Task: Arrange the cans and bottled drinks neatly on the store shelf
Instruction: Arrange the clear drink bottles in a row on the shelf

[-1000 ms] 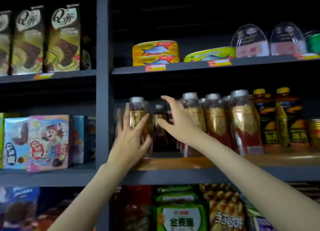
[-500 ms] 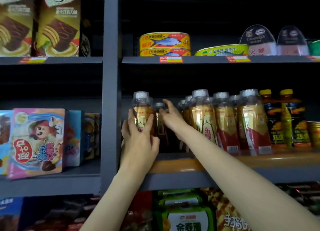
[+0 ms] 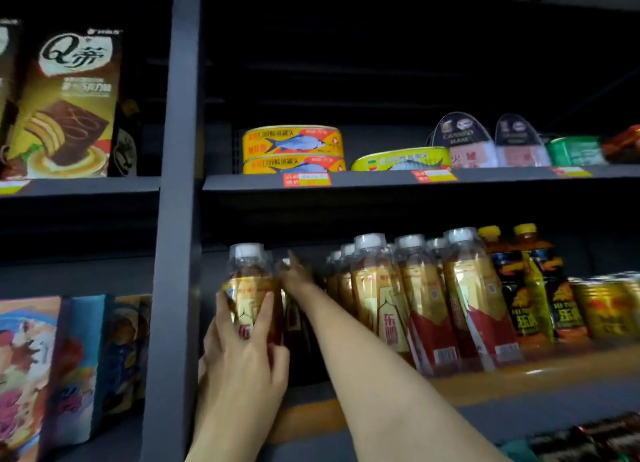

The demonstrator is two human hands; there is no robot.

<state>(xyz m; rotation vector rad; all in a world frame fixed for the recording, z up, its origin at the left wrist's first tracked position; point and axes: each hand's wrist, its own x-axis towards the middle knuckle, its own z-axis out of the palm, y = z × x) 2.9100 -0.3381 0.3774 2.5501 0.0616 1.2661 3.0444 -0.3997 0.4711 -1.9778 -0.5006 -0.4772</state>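
At the shelf's [image 3: 519,378] left end, the left hand [image 3: 242,361] wraps a gold-labelled bottle [image 3: 247,288]; the right hand [image 3: 298,279] reaches behind it, its grip hidden. Better to keep the bottle upright and slide it level with the neighbouring row [image 3: 426,305].

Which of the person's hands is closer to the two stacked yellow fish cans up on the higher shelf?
Right. The right hand reaches deep between bottles, below the fish cans; the left hand grips a front bottle, lower and further left.
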